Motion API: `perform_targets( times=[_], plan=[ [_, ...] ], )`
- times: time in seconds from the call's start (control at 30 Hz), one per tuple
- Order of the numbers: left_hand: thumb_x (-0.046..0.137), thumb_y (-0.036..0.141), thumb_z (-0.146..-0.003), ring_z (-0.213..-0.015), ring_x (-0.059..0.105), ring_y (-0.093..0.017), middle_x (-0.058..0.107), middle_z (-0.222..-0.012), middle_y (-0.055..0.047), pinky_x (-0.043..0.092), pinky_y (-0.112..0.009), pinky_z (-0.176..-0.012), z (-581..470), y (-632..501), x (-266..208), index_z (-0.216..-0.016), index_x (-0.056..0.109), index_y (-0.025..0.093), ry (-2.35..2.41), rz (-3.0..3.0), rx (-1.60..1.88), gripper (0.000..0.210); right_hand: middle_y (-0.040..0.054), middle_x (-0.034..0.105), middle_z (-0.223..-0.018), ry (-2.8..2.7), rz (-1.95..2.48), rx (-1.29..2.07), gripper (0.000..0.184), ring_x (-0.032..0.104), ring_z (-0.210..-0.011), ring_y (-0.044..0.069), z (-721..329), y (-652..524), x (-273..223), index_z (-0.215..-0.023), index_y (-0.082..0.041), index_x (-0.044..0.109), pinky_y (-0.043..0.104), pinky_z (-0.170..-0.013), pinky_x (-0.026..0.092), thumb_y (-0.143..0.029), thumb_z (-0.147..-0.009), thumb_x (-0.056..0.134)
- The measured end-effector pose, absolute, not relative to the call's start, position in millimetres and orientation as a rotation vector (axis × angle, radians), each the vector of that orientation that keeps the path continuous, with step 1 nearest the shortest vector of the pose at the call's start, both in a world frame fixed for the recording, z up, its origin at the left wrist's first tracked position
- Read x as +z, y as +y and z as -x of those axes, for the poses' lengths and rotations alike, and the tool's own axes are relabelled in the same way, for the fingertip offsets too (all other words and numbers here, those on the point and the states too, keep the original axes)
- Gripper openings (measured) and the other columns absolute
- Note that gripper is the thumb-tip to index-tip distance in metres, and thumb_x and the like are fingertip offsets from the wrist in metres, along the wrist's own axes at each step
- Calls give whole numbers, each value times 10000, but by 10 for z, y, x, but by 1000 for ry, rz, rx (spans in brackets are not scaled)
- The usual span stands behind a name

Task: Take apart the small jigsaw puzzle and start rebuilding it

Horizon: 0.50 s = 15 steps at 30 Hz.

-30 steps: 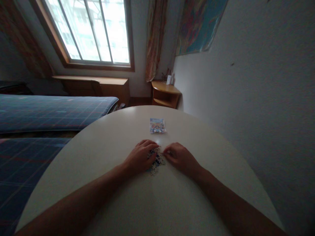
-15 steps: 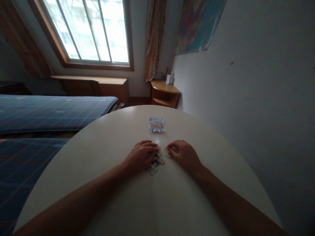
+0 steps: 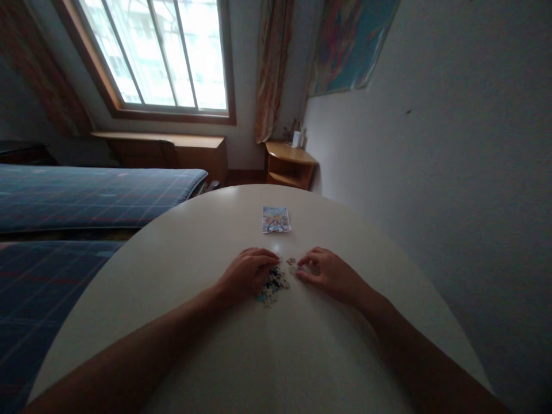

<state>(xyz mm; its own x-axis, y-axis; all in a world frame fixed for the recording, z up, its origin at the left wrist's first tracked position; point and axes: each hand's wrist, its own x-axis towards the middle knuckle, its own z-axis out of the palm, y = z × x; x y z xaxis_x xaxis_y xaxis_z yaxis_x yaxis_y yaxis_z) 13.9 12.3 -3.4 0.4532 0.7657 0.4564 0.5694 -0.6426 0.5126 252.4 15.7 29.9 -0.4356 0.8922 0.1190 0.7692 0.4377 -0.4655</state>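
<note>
A small heap of jigsaw puzzle pieces (image 3: pixel 274 283), dark blue, white and teal, lies on the round white table (image 3: pixel 267 356). Over the heap's left and far side rests my left hand (image 3: pixel 249 271), its fingers bent together and the thumb tucked beneath. Whatever is between its fingertips is too small to make out. Just right of the heap are a few separate puzzle pieces (image 3: pixel 291 262). Beside them my right hand (image 3: pixel 330 275) has its thumb and fingers apart, the tips close to these pieces. Farther back lies a small colourful printed picture (image 3: pixel 276 220).
To the left stand beds with blue plaid mattresses (image 3: pixel 99 195). A wooden corner cabinet (image 3: pixel 290 154) with small items on top is beyond the table's far edge. A white wall (image 3: pixel 431 172) runs along the right, and a low desk (image 3: pixel 198 141) sits under the window.
My right hand has opened its pinch and shifted slightly right, showing the loose pieces by its fingertips. My left fingers have drawn closer together over the heap.
</note>
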Motion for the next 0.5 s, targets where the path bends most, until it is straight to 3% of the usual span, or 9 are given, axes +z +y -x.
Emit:
perform_targets(
  times=[0.2, 0.5],
  plan=[
    [564, 142, -912, -971, 680, -191, 746, -1057, -34, 525, -370, -935, -116, 155, -45, -1002, 737, 221, 1211, -2393, 1122, 211, 43, 710, -785, -2227, 1453, 775, 200, 625, -699, 173, -2553, 180, 271, -879, -194, 728, 276, -636, 444, -380, -826, 674],
    [491, 180, -950, -1117, 591, -239, 697, -1203, -53, 472, -465, -1015, -65, 158, -82, -1112, 696, 199, 1537, -2487, 997, 262, 61, 757, -834, -2080, 1534, 756, 169, 686, -713, 177, -2609, 245, 255, -907, -186, 687, 267, -646, 471, -321, -851, 603]
  ],
)
